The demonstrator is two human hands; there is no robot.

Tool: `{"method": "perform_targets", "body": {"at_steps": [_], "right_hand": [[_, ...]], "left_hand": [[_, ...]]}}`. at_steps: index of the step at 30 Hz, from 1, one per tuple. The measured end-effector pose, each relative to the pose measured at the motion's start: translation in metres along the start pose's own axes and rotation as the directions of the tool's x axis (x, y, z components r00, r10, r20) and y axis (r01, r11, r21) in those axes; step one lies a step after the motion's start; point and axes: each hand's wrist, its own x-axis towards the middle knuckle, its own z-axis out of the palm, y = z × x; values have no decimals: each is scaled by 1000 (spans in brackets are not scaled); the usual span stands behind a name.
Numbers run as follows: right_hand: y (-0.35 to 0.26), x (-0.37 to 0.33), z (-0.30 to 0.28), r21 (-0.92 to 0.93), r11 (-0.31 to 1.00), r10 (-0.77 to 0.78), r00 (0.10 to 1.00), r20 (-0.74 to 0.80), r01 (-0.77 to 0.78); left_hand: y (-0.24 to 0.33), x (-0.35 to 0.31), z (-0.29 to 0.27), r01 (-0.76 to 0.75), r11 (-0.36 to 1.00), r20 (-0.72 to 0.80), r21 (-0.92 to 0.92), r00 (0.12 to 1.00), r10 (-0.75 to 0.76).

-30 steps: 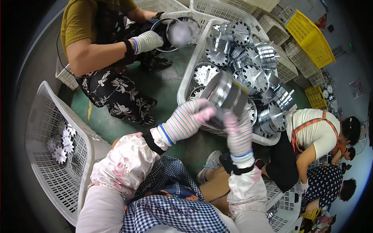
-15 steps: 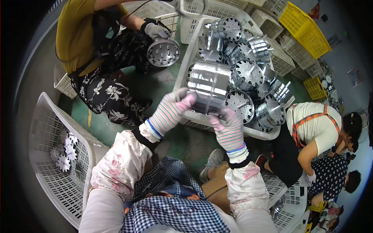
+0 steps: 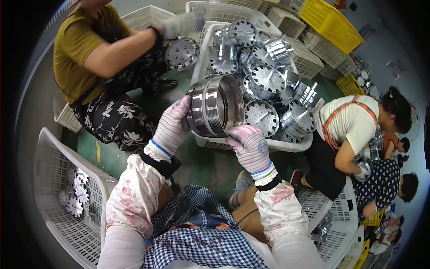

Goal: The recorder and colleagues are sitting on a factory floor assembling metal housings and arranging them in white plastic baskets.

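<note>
A shiny, hollow metal cylinder (image 3: pixel 202 110) with ridged bands is held tilted between my two hands, its open end turned to the right. My left hand (image 3: pixel 171 125), in a striped glove, is closed on its left side, the thumb up along the wall. My right hand (image 3: pixel 250 150), gloved alike, grips the lower rim of the open end. Just beyond is a white plastic crate (image 3: pixel 291 147), heaped with similar metal cylinders (image 3: pixel 268 80) that have toothed end plates and shafts.
At the left stands a white basket (image 3: pixel 105 186) with several toothed metal plates (image 3: pixel 74 197). A co-worker in a mustard shirt (image 3: pixel 83 45) sits at the far left by a round metal piece (image 3: pixel 182 54). Another person (image 3: pixel 347 119) bends at the right. Yellow crates (image 3: pixel 331 24) are stacked behind.
The cylinder has turned in my hands and come left, so its open end now shows. The left co-worker's gloved hand has lifted above the round metal piece.
</note>
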Motion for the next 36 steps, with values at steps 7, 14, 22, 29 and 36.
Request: {"method": "perform_targets", "body": {"at_steps": [7, 14, 22, 29, 36], "right_hand": [[-27, -42, -65, -176, 983, 43, 998, -47, -50], [-44, -59, -116, -281, 959, 9, 996, 93, 18], [-105, -68, -98, 644, 452, 686, 702, 191, -616], [-94, -93, -108, 201, 891, 429, 900, -76, -407], [-99, -95, -58, -162, 963, 197, 974, -112, -214]], "left_hand": [[-16, -15, 21, 111, 993, 27, -35, 994, -110], [-21, -15, 63, 157, 971, 65, -180, 987, -148], [-27, -67, 87, -213, 766, 283, 606, 958, 43], [-41, -68, 95, -156, 794, 218, 588, 976, 31], [-39, -40, 66, 165, 972, 70, 169, 981, -178]]}}
